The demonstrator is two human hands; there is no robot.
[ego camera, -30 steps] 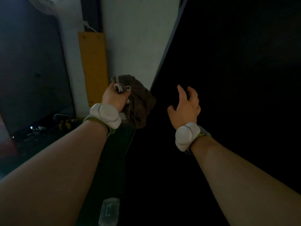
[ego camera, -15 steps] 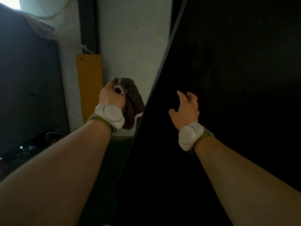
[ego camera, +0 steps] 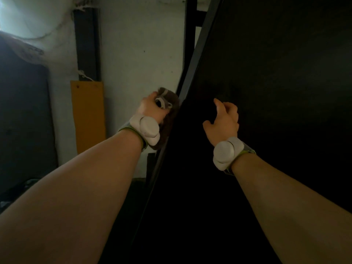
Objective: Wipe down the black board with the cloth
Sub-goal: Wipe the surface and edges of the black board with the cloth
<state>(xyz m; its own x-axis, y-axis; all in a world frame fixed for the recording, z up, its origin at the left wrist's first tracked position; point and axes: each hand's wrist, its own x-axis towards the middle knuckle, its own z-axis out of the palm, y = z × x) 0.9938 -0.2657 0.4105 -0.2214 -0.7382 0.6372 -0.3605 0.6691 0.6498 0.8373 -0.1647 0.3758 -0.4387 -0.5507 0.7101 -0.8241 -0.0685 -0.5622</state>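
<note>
The black board (ego camera: 276,92) fills the right half of the view, leaning up and away, its left edge running diagonally from bottom centre to top right. My left hand (ego camera: 150,109) is shut on a bunched brown cloth (ego camera: 171,105), which sits right at the board's left edge; the lower cloth hangs behind my wrist. My right hand (ego camera: 223,121) is raised in front of the board's face with its fingers loosely curled and apart, holding nothing. I cannot tell whether its fingertips touch the board. Both wrists wear white bands.
A pale wall (ego camera: 137,63) stands behind the board. An orange plank (ego camera: 88,119) leans against it at the left. A dark panel (ego camera: 22,121) takes up the far left, with a black upright strip (ego camera: 86,44) above the plank.
My left hand has carried the cloth rightward to the board's left edge. The view has tilted upward, and my right hand stays raised before the board.
</note>
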